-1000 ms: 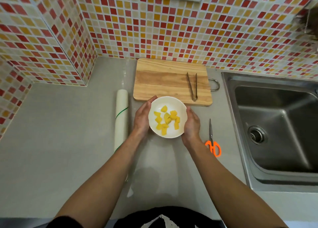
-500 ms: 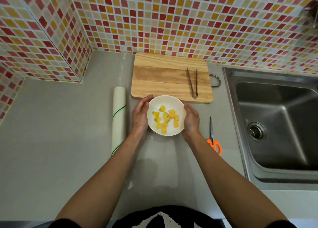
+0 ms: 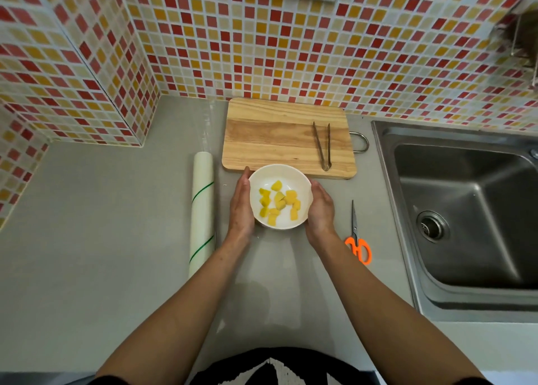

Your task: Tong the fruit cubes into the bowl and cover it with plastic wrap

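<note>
Head view: your left hand and right hand cup the white bowl of fruit cubes below the cutting board, fingers pressed together against its sides; tonging looks finished; next, reach for the plastic wrap roll.

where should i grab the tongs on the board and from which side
Probably take the tongs around both arms near the middle, coming down from above. They lie flat on the cutting board, joined end toward you and tips spread toward the wall, so a pinch across the two arms closes them. The right hand is nearer.
</note>
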